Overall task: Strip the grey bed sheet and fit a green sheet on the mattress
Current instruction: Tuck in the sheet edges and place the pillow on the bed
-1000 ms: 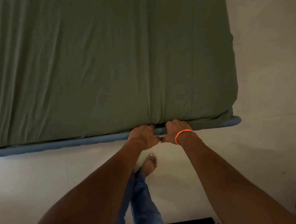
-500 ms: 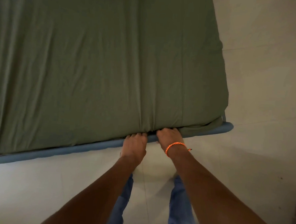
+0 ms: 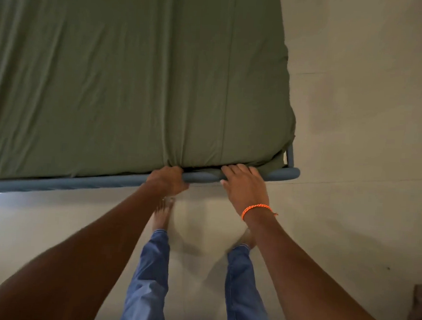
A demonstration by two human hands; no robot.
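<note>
A green sheet (image 3: 126, 80) covers the whole mattress, with faint lengthwise creases. The mattress lies on a blue tubular bed frame (image 3: 80, 182) whose near rail runs across the view. My left hand (image 3: 168, 180) is at the near edge of the mattress, its fingers curled under where the green fabric bunches. My right hand (image 3: 243, 184), with an orange cord bracelet at the wrist, lies over the rail a little to the right, its fingers fairly straight and their tips at the sheet's tucked edge. The grey sheet is not in view.
The floor (image 3: 349, 217) is pale tile. My legs in blue jeans (image 3: 149, 267) and bare feet stand just short of the rail. The frame's corner (image 3: 292, 173) ends at the right. A brownish object (image 3: 420, 311) sits at the lower right edge.
My hands were side by side at the mattress edge; now the right hand has slid right along the rail and its fingers have straightened. The camera has shifted, and the bed corner lies further left.
</note>
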